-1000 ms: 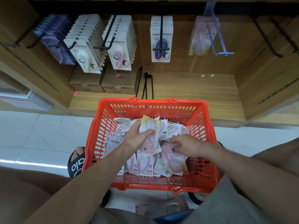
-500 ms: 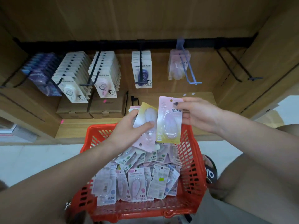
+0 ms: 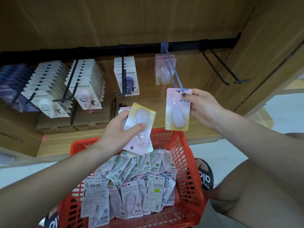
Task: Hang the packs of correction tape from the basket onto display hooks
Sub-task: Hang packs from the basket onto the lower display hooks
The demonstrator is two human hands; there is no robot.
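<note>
My right hand (image 3: 201, 106) pinches a pink and yellow correction tape pack (image 3: 176, 111) by its top corner, right at the tip of the blue display hook (image 3: 174, 73). A few matching packs (image 3: 162, 71) hang further back on that hook. My left hand (image 3: 122, 132) grips a small stack of packs (image 3: 140, 127) upside down above the red basket (image 3: 187, 155). Several more correction tape packs (image 3: 130, 185) lie piled in the basket.
Black hooks on the rail hold white packs (image 3: 49, 89), more white packs (image 3: 87, 83), a purple-tape row (image 3: 126, 76) and dark purple packs (image 3: 11, 86). An empty black hook (image 3: 227, 69) juts out at right. Cardboard boxes (image 3: 74, 122) sit on the wooden shelf.
Both hands rose from the basket. My right hand lifted one pack up and rightward to the blue hook's tip; my left hand carried its stack upward. The view tilted up.
</note>
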